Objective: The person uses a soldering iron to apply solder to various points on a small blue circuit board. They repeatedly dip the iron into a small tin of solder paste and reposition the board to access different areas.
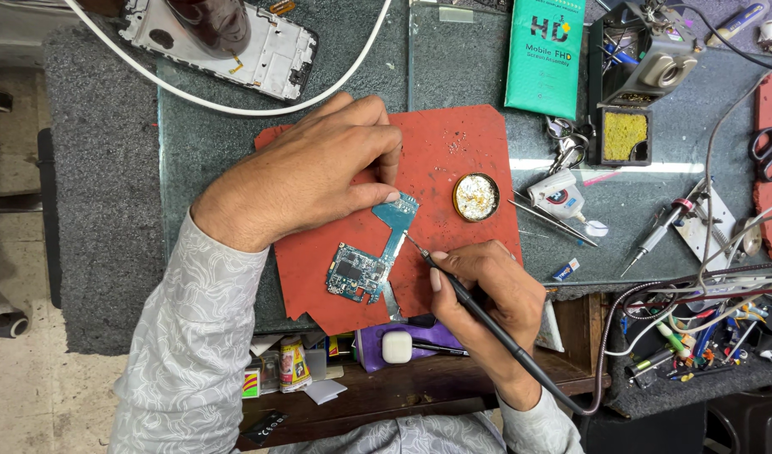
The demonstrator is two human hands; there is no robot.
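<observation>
- Right hand (487,282) grips a thin black soldering iron (453,282) pen-style, fingers clenched round the shaft, cable trailing back past the wrist.
- Iron tip (408,240) sits at the right edge of the blue circuit board (371,256), near its narrow upper arm; whether it touches a pad is too small to tell.
- Left hand (318,172) lies over the top of the board, fingertips (392,196) pressing down its upper end to pin it.
- Board lies flat near the middle of the red work mat (461,143), which rests on the glass-topped bench (453,59).
- Round tin of flux or tip cleaner (476,197) just right of the board; tweezers (554,220) and a small white glue bottle (558,197) further right.
- Judgement: steady work wants the right wrist braced on the mat, tip brought in at a shallow angle, brief contact only.
- Judgement: the holding fingertips are close to the hot tip; keeping them back avoids a burn and a slip.
- Judgement: the board is light, so firm downward pressure matters.
</observation>
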